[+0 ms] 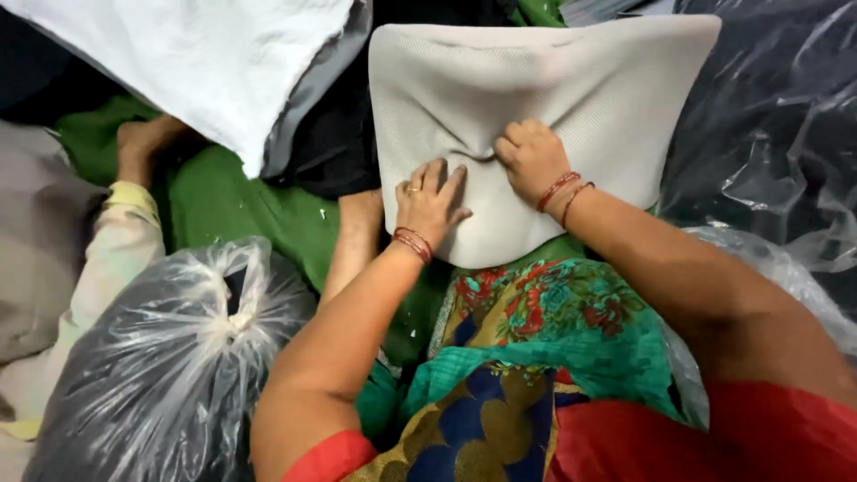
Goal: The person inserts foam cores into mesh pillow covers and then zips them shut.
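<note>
The soft grey cushion (536, 98) looks puffy. My left hand (430, 201) lies flat on it; my right hand (531, 159) pinches its cloth.

The pale grey cushion cover (536, 80) was a matt knitted cloth with a fine ribbed, slightly rough texture, puckered into soft folds where the right hand (533, 159) pinched it and the left hand (428, 203) pressed flat on it. The tied bag (170, 357) at near left and the sheeting (777, 116) at far right were thin, glossy, crinkled clear plastic. The green cloth (232, 205) looked smooth and matt, the white sack (205, 54) at far left coarse and woven, and the bangles (413, 243) shiny.
</note>
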